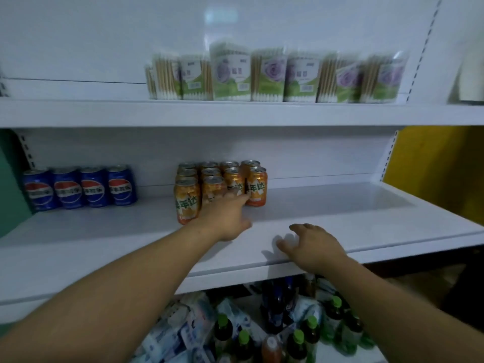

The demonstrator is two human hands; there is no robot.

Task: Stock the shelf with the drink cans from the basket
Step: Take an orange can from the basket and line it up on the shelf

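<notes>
Where the white middle shelf [340,221] meets its green left side, four blue cans [80,187] stand upright in a row near the back. Well to their right stands a block of orange cans [220,182], packed several rows deep and touching one another. The left hand [225,216] reaches into the front of that block, its fingers against an orange can in the third column; the fingertips are hidden, so whether they grip it cannot be told. The right hand [311,244] rests near the shelf's front edge, fingers spread and holding nothing. Green-capped bottles [296,339] crowd the level below. No basket shows.
</notes>
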